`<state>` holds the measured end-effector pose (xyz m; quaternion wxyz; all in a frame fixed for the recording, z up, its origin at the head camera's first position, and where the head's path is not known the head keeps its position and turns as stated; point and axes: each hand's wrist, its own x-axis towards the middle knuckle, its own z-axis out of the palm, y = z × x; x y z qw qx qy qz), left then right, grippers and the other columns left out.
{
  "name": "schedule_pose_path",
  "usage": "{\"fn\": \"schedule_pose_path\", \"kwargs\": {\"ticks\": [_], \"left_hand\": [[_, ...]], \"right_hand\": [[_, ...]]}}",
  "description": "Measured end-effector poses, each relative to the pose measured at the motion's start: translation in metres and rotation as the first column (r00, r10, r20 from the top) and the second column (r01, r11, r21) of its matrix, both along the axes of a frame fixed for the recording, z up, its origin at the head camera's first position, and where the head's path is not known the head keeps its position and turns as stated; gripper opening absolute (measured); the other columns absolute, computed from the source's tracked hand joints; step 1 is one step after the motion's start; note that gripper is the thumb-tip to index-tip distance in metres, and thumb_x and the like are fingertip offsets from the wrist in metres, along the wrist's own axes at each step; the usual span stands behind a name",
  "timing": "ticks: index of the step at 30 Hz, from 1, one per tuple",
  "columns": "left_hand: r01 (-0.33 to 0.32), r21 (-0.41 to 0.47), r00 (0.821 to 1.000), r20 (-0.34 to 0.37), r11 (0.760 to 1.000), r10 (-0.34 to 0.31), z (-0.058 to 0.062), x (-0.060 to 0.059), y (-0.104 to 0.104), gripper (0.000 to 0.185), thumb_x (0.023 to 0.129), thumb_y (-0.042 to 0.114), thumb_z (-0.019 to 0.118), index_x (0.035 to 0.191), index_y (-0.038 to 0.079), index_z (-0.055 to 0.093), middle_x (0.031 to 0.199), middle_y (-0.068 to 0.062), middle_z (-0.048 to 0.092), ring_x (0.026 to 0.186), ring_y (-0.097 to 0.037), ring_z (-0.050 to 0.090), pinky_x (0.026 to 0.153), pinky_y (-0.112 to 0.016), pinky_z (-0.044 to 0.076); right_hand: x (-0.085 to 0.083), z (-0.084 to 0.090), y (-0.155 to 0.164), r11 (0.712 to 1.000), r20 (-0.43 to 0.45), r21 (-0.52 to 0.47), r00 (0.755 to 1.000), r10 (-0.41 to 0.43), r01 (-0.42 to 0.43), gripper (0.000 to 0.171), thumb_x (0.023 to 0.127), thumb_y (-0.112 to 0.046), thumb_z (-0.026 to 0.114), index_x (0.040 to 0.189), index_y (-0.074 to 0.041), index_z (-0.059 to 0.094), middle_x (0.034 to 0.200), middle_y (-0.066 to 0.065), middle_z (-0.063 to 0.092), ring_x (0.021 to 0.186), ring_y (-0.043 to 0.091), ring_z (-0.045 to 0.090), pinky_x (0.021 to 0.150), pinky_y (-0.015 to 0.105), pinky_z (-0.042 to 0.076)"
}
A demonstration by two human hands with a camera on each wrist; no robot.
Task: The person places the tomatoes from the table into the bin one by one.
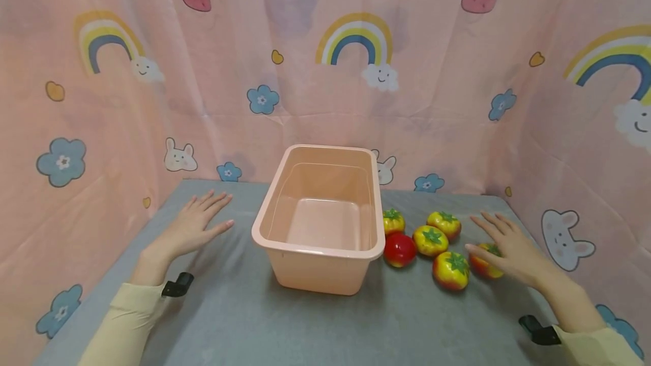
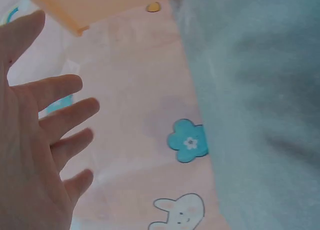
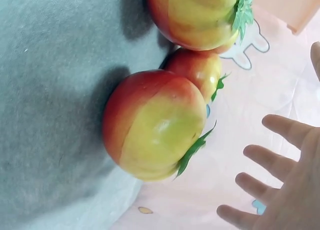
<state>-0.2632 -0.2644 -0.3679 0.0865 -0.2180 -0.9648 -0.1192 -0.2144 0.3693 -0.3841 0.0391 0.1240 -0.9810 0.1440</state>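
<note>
Red-yellow plastic tomato under right hand, fingers spread, not gripping. Left hand flat, open on grey surface beside empty pink plastic bin.

head view overhead, wrist views close

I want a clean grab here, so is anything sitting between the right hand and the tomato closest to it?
Nothing visible does. The right hand hovers open directly over the nearest tomato, at the right end of the group, with only air between the fingers and it.
</note>
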Motion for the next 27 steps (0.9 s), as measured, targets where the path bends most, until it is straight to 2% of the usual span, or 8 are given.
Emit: {"fn": "schedule_pose_path", "kwargs": {"ticks": [5,11,19,27], "left_hand": [[0.031,0.060,1.000,-0.008,0.998,-0.030,0.011,0.006,0.004,0.071,0.091,0.051,0.055,0.146,0.009,0.037,0.148,-0.016,0.039,0.137,-0.039,0.033,0.109,-0.059,0.028],[0.083,0.158,0.997,-0.005,0.984,-0.083,0.028,0.015,0.011,0.070,0.088,0.052,0.059,0.144,0.013,0.042,0.144,-0.012,0.046,0.131,-0.034,0.045,0.104,-0.053,0.039],[0.156,0.211,0.988,-0.024,0.965,-0.155,0.041,0.027,0.018,0.064,0.085,0.048,0.066,0.140,0.021,0.049,0.138,-0.004,0.054,0.126,-0.026,0.052,0.099,-0.050,0.045],[0.231,0.237,0.973,-0.035,0.944,-0.229,0.047,0.033,0.027,0.062,0.083,0.045,0.070,0.138,0.025,0.051,0.136,0.003,0.055,0.124,-0.019,0.054,0.096,-0.044,0.048]], "right_hand": [[0.005,0.001,0.004,0.999,-0.013,-0.041,1.000,-0.010,0.009,0.080,0.088,-0.049,0.060,0.148,-0.007,0.029,0.147,0.031,0.026,0.132,0.055,0.019,0.094,0.079,0.017],[0.011,-0.002,0.012,0.995,-0.022,-0.100,1.000,-0.021,0.018,0.077,0.088,-0.044,0.062,0.146,-0.003,0.032,0.144,0.034,0.029,0.126,0.056,0.026,0.090,0.078,0.021],[0.013,-0.013,0.026,0.992,-0.024,-0.115,0.999,-0.047,0.044,0.076,0.088,-0.042,0.064,0.146,-0.004,0.033,0.142,0.034,0.032,0.124,0.056,0.031,0.088,0.077,0.025],[0.013,-0.027,0.039,0.992,-0.005,-0.099,0.997,-0.083,0.082,0.077,0.087,-0.044,0.064,0.144,-0.001,0.034,0.139,0.034,0.036,0.122,0.056,0.033,0.086,0.077,0.027]]}}
